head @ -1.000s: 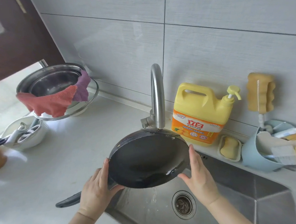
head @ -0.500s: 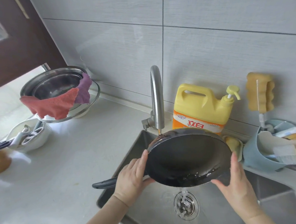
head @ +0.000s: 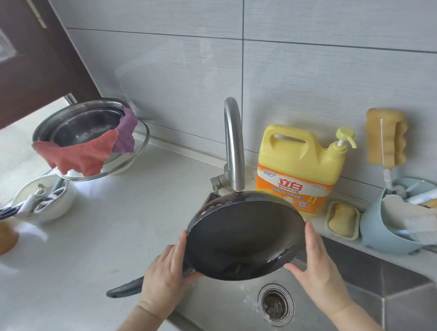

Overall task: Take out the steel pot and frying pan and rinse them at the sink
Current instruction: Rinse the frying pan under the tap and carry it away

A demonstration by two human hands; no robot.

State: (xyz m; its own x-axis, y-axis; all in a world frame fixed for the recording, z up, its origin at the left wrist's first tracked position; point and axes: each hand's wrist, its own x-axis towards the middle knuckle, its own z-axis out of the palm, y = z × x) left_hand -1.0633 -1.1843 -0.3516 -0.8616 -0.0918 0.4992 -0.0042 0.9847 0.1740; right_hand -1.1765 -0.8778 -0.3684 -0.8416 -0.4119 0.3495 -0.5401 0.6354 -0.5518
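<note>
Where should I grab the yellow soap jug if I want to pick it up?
Probably by the looped handle at the top of the yellow soap jug, reaching in from above and in front. The loop has a gap your fingers fit through. The pump sits at its right end and the wall is behind, so those sides are poor.

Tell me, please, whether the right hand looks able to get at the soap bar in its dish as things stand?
Probably yes, once it lets go. The right hand is pressed on the frying pan rim over the sink. The soap bar sits just behind it on the ledge, uncovered, with nothing between.
</note>
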